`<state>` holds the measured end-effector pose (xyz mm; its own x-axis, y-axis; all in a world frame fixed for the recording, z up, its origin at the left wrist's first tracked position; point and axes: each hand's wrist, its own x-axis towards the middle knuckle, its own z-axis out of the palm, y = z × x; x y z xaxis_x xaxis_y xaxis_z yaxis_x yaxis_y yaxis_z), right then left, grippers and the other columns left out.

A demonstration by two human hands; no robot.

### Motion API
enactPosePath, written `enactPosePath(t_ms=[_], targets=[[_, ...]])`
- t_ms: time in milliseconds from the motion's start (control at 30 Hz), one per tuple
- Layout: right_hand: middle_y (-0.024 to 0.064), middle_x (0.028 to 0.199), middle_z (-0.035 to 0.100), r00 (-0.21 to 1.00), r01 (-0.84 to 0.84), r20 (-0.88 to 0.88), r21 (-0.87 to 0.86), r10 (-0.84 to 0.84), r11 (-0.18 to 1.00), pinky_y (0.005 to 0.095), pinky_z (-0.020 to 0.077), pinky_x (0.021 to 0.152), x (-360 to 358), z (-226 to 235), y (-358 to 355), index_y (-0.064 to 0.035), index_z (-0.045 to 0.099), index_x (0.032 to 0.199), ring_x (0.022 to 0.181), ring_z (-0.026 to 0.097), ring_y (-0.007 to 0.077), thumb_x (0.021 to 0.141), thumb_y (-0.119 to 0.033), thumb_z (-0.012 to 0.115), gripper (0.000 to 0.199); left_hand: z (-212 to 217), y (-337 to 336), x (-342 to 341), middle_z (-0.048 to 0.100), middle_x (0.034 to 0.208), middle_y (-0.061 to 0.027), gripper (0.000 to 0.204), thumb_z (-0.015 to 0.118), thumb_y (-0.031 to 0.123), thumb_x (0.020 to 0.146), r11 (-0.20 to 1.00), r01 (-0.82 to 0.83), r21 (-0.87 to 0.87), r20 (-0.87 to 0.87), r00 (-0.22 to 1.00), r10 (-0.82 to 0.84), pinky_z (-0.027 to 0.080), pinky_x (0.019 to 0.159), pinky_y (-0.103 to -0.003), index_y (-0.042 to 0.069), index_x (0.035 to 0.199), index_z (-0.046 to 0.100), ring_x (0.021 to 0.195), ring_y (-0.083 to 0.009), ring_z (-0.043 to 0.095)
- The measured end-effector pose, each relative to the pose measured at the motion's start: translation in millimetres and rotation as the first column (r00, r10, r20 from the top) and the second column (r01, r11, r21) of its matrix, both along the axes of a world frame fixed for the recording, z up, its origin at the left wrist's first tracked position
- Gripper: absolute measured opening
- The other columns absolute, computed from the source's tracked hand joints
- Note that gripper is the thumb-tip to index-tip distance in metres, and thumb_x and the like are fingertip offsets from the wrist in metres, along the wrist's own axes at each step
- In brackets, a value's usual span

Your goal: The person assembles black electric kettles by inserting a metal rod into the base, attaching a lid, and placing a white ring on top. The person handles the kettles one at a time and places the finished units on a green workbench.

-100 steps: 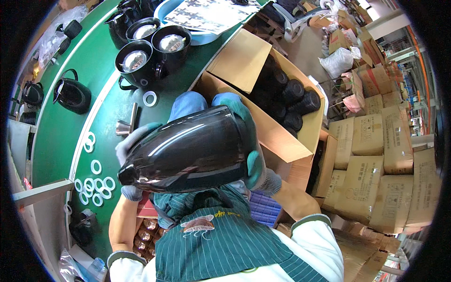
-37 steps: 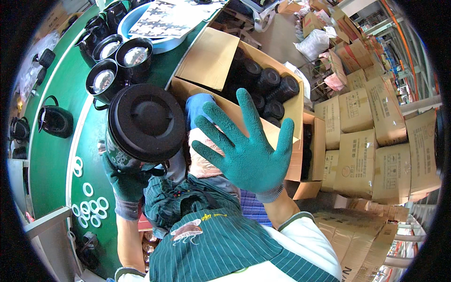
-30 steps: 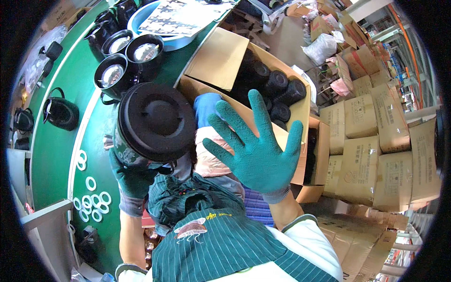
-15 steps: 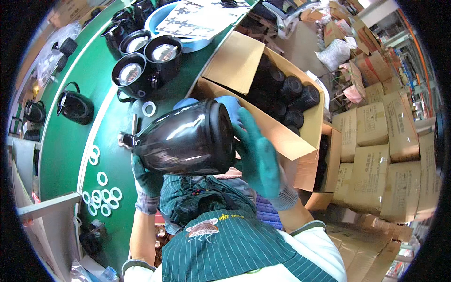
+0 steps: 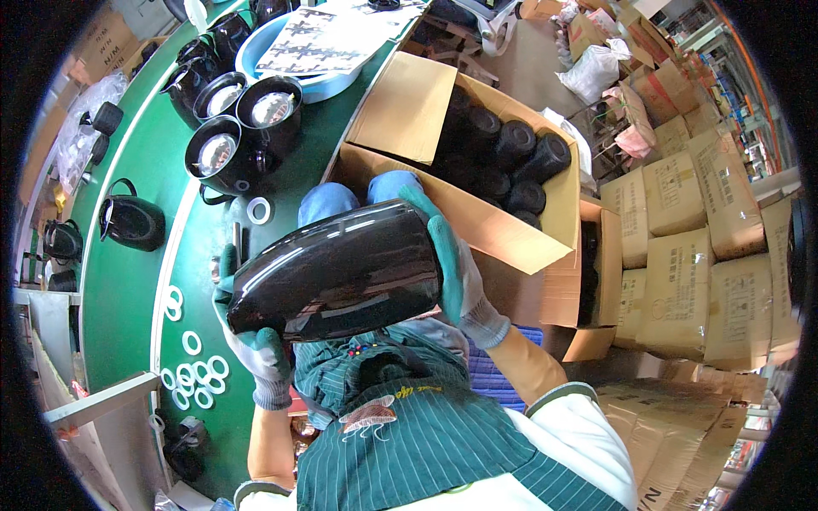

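A glossy black jug body (image 5: 341, 272) lies on its side in the air between my two gloved hands, above my lap. My left hand (image 5: 262, 353) is wrapped round its narrow end at the left, thumb underneath. My right hand (image 5: 457, 271) presses against its wide end at the right, fingers over the upper edge. Left of the jug body, a short metal rod (image 5: 237, 238) is on the green table (image 5: 162, 281), partly hidden by my left fingers. A white ring (image 5: 259, 210) rests just beyond it.
Several white rings (image 5: 203, 372) lie on the table at left. Black jugs with silvery insides (image 5: 216, 155) stand at the back beside a blue basin (image 5: 328, 88). Another black jug (image 5: 132, 221) stands far left. An open carton (image 5: 477, 217) holds black cylinders; stacked cartons (image 5: 673, 281) fill the right.
The jug body has rolled and tilted, so its smooth side faces up and the fitting at its narrow end is out of sight. My right hand has closed onto its wide end.
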<state>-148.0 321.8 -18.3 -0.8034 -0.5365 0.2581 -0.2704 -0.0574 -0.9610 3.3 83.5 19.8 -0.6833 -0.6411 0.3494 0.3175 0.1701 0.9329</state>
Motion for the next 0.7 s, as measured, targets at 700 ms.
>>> enactPosePath(t_ms=[700], targets=[[0.0259,0.143,0.051,0.555,0.054,-0.8,0.308,0.228,0.95,0.0531,0.0413,0.108,-28.4,122.8,-22.1,-0.0044,0.058,0.142,0.126,0.052,0.0431,0.091,-0.07,0.053,0.083,-34.3,1.5,-38.2,0.062,0.139,-0.0145,0.05,0.043,0.041,0.108,0.42,0.061,0.905,0.036,0.975,-0.221,0.055,0.103,-0.044,0.004,0.141,0.055,0.121,-0.0283,0.063]])
